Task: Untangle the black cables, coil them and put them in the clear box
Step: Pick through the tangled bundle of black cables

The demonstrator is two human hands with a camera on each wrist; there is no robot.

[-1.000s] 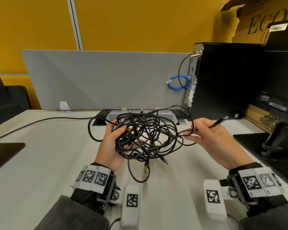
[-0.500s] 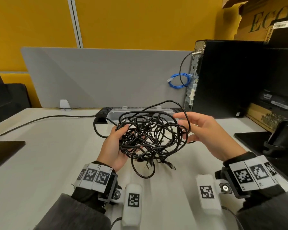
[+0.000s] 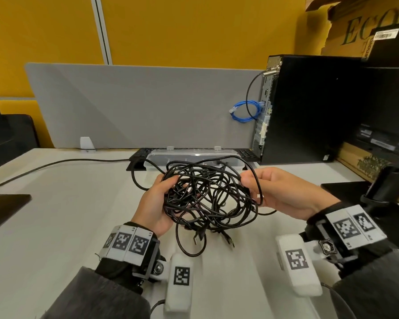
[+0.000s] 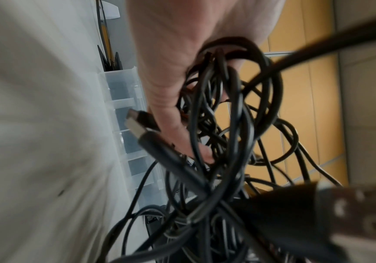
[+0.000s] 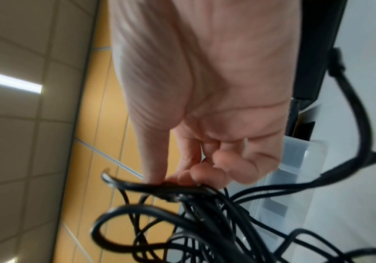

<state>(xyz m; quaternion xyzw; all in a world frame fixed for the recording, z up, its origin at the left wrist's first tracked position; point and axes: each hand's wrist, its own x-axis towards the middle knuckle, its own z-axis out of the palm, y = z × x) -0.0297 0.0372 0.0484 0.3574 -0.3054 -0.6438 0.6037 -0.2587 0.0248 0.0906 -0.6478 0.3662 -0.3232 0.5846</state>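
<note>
The left hand point(image 3: 156, 207) curls its fingers round the near-left side of the black cables point(image 3: 207, 196), gripping several strands in the palm. The right hand point(image 3: 283, 194) pinches strands at the tangle's far-right edge between thumb and curled fingertips point(image 5: 202, 175), as the right wrist view shows. The cables are thin, glossy black cords knotted into a loose round ball of crossing loops, held in the air above the white desk point(image 3: 67, 215). One long loop and a few metal-tipped plugs point(image 3: 228, 240) dangle from the tangle's underside towards the desk. Just behind the tangle stands the clear box point(image 3: 194, 157), long, shallow and open, with ribbed walls. Behind the box lies a black keyboard point(image 3: 247, 153), and to the box's right stands a black computer tower point(image 3: 309, 107).
</note>
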